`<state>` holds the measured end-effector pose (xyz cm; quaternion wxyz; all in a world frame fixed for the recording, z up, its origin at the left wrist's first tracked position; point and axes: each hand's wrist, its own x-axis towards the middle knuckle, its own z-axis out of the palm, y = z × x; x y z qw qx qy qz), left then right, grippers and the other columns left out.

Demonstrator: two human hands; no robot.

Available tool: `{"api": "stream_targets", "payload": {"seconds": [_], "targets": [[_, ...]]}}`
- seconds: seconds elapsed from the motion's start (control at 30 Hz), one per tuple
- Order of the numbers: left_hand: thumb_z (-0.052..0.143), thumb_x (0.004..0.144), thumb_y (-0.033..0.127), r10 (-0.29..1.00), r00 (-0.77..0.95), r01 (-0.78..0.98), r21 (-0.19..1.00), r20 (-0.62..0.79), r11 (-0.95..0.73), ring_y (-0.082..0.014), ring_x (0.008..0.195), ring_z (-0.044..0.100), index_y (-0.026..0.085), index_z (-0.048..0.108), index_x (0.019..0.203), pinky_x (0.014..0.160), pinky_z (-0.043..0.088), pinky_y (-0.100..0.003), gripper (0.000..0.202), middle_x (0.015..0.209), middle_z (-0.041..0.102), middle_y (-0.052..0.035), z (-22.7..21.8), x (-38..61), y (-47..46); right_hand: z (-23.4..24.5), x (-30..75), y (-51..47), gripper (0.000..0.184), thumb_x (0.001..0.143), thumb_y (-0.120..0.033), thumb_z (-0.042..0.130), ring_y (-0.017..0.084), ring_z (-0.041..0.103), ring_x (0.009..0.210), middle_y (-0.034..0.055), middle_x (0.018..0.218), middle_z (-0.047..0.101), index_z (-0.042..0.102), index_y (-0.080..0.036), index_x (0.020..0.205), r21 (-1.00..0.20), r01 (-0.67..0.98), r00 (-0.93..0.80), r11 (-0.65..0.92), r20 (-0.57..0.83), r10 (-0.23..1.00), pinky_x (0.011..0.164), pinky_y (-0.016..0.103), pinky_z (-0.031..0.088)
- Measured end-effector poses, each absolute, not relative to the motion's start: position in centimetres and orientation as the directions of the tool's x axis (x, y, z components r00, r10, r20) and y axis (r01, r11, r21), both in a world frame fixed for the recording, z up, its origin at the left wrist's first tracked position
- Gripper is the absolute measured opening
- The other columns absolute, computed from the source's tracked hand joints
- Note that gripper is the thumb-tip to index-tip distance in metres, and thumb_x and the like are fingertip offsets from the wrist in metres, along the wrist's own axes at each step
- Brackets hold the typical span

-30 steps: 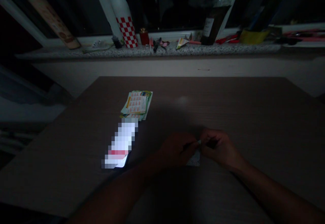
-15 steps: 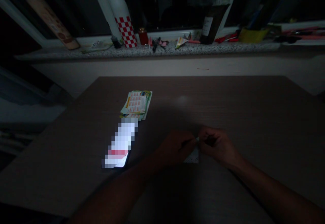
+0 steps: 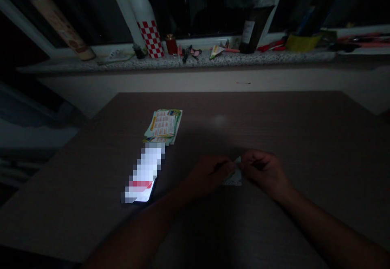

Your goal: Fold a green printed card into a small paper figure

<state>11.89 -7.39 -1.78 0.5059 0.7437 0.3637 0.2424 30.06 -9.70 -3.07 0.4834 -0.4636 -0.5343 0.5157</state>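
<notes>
Paper slip (image 3: 234,178) between two hands is what draws my eye, but the broad thing in this dim room is the wood-grained table (image 3: 289,135), reaching nearly to the wall under the window. Above it runs the speckled stone sill (image 3: 231,61), cluttered from end to end. On it, at the left, a tall patterned tube (image 3: 57,21) leans; nearer the middle is a white bottle (image 3: 149,25) checked in red low down, and to its right a dark container (image 3: 254,31) with a pale label. Over the table, the person's left hand (image 3: 209,175) has thumb and fingers clamped on the slip, while the right hand (image 3: 263,173) is curled, its fingertips at the slip's upper corner; whether they grip it, I cannot tell in this light. Left of both hands a lit phone (image 3: 148,171) lies face up, its screen blurred into blocks. Just beyond its far end sits a loose stack of printed cards (image 3: 163,124). Smaller again is a red jar (image 3: 171,45) beside the checked bottle. Smallest is the pale slip itself, low over the table, right of the phone.
</notes>
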Motion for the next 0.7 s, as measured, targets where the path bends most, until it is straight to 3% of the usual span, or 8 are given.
{"api": "stream_targets", "payload": {"seconds": [0.13,0.27,0.43,0.6,0.7], "targets": [[0.047,0.088,0.039,0.828,0.559,0.286,0.944,-0.027,-0.162,-0.0112,0.065,0.048,0.014,0.064,0.085,0.058,0.034,-0.022,0.03,0.072,0.056,0.0005,-1.8,11.7,-7.2,-3.6,31.0,-9.2,0.016,0.075,-0.029,0.067,0.008,0.043,0.046,-0.0038,0.05,0.052,0.06,-0.018,0.067,-0.987,-0.156,0.001,0.033,0.034,0.999,0.046,0.021,0.032],[0.054,0.083,0.04,0.895,0.441,0.293,0.953,-0.069,-0.072,-0.0097,0.06,0.047,0.015,0.063,0.08,0.055,0.035,-0.02,0.027,0.068,0.056,0.0017,-2.2,11.4,-6.9,-4.5,31.6,-8.6,0.013,0.077,-0.028,0.067,0.01,0.047,0.048,-0.0042,0.05,0.053,0.06,-0.02,0.07,-0.966,-0.256,0.049,0.036,0.024,0.999,0.052,0.024,0.038],[0.054,0.083,0.041,0.914,0.395,0.292,0.956,-0.097,-0.025,-0.0084,0.053,0.043,0.015,0.061,0.075,0.051,0.033,-0.02,0.029,0.059,0.051,0.0036,-2.0,11.6,-7.0,-4.1,31.0,-8.8,0.017,0.076,-0.035,0.069,0.01,0.052,0.054,-0.0017,0.064,0.06,0.065,-0.019,0.081,-0.985,-0.161,-0.106,-0.066,-0.05,0.993,0.054,0.023,0.039],[0.054,0.083,0.04,0.898,0.426,0.293,0.956,-0.112,-0.02,-0.0086,0.054,0.046,0.015,0.061,0.074,0.051,0.034,-0.019,0.028,0.06,0.053,0.0033,-1.9,11.9,-7.4,-3.2,29.9,-9.4,0.026,0.07,-0.035,0.074,0.009,0.049,0.048,-0.0012,0.053,0.059,0.063,-0.015,0.057,-0.989,-0.016,-0.161,-0.147,-0.142,0.977,0.048,0.021,0.037],[0.047,0.088,0.04,0.881,0.464,0.262,0.964,-0.092,-0.037,-0.0091,0.055,0.048,0.014,0.061,0.073,0.052,0.036,-0.02,0.033,0.06,0.054,0.002,-2.1,11.8,-7.5,-3.3,30.0,-9.4,0.027,0.071,-0.034,0.073,0.008,0.05,0.046,-0.0007,0.051,0.059,0.063,-0.015,0.056,-0.989,-0.04,-0.15,-0.144,-0.136,0.979,0.046,0.021,0.037]]}}
